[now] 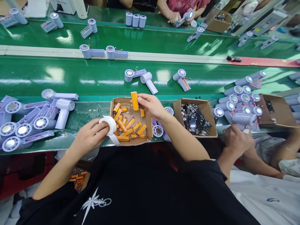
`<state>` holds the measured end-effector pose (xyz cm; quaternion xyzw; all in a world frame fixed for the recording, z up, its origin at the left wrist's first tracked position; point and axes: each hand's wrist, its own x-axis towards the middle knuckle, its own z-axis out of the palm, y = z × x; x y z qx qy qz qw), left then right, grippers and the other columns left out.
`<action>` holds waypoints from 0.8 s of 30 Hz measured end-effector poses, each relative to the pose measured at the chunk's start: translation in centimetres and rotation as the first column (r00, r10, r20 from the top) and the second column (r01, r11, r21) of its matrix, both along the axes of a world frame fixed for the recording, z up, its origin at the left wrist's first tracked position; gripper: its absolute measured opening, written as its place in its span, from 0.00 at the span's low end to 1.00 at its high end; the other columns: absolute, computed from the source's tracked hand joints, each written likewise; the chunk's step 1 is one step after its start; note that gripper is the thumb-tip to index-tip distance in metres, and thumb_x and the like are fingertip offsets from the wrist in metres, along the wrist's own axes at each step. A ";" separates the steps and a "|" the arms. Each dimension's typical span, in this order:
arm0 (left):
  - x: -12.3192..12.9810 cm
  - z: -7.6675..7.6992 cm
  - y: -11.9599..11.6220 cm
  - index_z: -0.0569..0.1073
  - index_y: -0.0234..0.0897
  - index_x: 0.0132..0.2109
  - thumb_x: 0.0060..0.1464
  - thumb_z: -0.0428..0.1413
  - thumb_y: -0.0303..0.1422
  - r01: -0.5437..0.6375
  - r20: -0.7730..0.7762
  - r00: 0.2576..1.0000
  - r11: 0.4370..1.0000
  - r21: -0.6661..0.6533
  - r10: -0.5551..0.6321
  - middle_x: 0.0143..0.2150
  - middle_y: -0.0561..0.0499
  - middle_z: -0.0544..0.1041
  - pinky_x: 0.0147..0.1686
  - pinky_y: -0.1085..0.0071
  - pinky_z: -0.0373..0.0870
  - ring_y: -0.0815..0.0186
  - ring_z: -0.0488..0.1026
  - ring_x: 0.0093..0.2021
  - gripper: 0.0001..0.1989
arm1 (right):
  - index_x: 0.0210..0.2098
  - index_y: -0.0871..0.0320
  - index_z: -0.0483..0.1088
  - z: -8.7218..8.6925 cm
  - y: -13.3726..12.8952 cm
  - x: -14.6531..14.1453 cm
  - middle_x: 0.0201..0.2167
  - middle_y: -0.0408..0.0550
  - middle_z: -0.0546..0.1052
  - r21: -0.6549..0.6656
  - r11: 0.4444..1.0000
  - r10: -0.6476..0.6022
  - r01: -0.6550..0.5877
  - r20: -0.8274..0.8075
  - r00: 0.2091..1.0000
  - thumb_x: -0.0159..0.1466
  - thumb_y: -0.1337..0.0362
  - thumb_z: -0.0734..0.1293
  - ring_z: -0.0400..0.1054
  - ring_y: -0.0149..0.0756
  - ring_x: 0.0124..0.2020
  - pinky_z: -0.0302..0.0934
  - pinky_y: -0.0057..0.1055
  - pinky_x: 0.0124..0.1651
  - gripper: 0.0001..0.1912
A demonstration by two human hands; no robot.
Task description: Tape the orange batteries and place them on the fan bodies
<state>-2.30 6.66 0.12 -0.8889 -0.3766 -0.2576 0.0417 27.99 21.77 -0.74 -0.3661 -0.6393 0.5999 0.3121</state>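
My left hand (92, 132) is closed around a roll of white tape (112, 124), whose loose end hangs down over the rim of a cardboard box (150, 126). Several orange battery cells (128, 124) lie jumbled in that box. Above its back right part, my right hand (151, 105) pinches one orange battery cell (134, 100) upright between thumb and fingers. Just right of the box, partly hidden by my right forearm, are lilac fan housings (157, 131).
Lilac handheld fans (42, 122) are piled at left. A box of black circuit boards (195, 120) stands at right, near a co-worker's hands (237, 139). Fan bodies (146, 78) lie on the green conveyor belt (93, 75). Across it, another person's hands (181, 19) hold a fan.
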 end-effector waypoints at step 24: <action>4.9 1.9 1.7 0.80 0.43 0.60 0.70 0.58 0.22 0.148 -0.227 0.961 0.988 -0.052 -0.156 0.50 0.47 0.84 0.52 0.60 0.83 0.56 0.81 0.56 0.18 | 0.31 0.48 0.60 1.8 -9.7 -0.9 0.37 0.44 0.80 0.136 0.840 -0.487 0.526 -0.241 0.840 0.56 0.48 0.86 0.79 0.42 0.43 0.79 0.45 0.55 0.31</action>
